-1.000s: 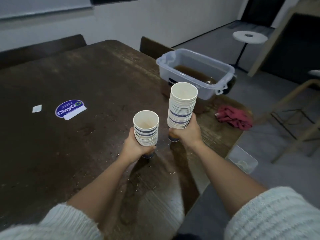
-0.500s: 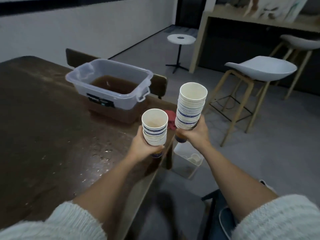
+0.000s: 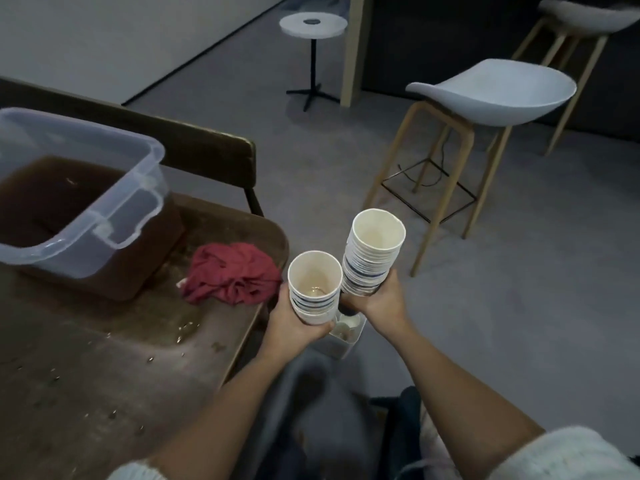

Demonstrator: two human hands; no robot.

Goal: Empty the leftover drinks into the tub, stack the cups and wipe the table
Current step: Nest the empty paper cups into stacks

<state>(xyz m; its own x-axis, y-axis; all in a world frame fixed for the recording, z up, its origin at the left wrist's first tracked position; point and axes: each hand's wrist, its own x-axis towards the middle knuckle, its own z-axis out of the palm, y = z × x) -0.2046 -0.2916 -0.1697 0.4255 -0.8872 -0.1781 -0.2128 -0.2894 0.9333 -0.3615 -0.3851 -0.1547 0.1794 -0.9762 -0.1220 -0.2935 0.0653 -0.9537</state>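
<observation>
Where printing might be read, none is legible: the cups carry only blue bands, blurred.

Item 1. Short stack of paper cups [image 3: 314, 289], upright, mouth up, long axis vertical; a trace of pale liquid in the top cup. Held off the desk edge by the left hand [image 3: 294, 332], fingers curled round its lower part.

Item 2. Tall stack of paper cups [image 3: 372, 252], mouth up, leaning slightly away from the short stack, long axis near vertical. Gripped at its base by the right hand [image 3: 382, 301], fingers wrapped round it. Both stacks stand just beside each other, almost touching.

Item 3. Clear plastic tub [image 3: 79, 216], on the desk [image 3: 104, 368] well to the left of the hands, holding brown liquid; clip handle on its near end.

Item 4. Red cloth [image 3: 232, 273], crumpled, on the desk corner just left of the left hand, between the hand and the tub.

Item 5. Droplets [image 3: 185, 329] scattered on the desk surface near the cloth.

Item 6. Small clear container [image 3: 348, 336] on the floor directly beneath the hands, largely hidden by them; contents unclear.

Item 7. Dark chair back [image 3: 194, 150] beyond the tub.

Item 8. White bar stool [image 3: 491, 95] on wooden legs, beyond and right of the hands; small round side table [image 3: 313, 26] farther off.
</observation>
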